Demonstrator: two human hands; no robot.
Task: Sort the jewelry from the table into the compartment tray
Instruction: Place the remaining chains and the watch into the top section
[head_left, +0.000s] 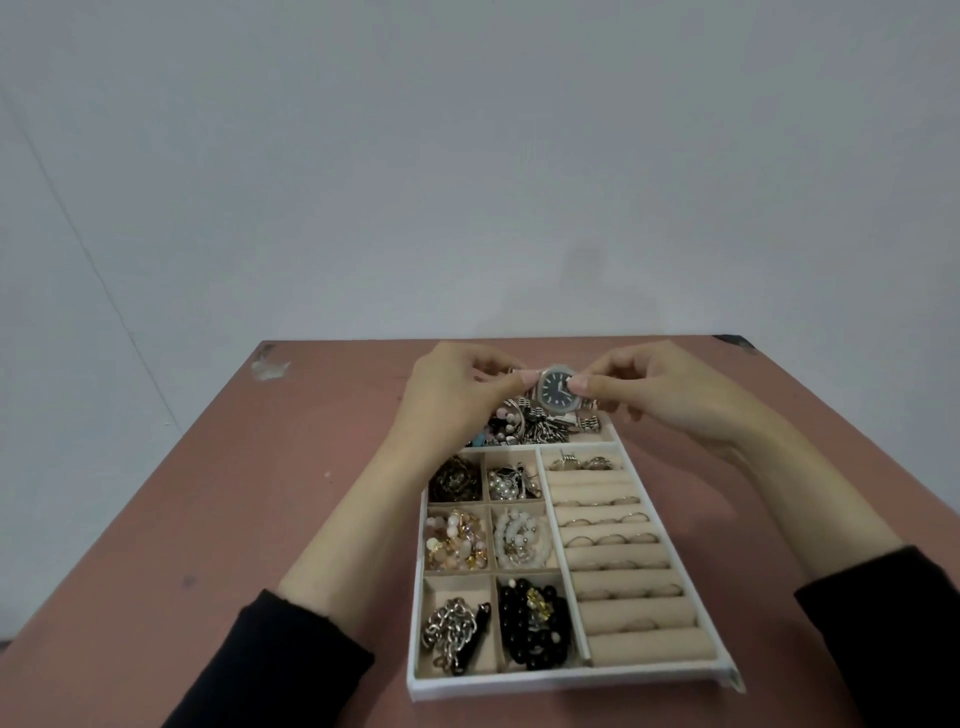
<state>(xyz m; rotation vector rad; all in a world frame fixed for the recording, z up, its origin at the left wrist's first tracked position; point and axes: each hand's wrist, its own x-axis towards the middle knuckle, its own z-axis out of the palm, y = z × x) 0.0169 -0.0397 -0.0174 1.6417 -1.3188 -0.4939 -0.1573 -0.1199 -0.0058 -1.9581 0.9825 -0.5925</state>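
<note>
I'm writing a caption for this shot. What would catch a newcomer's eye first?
First, the dark-dialled silver watch, pinched between the left hand and right hand above the far end of the tray. Next, the tray's near-left compartments: black beads beside a silver chain. Rings sit in beige rolls on the right.

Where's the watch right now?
In the head view, the watch is held up between the left hand and right hand, above the far compartment of the tray and its pile of mixed jewelry.
</note>
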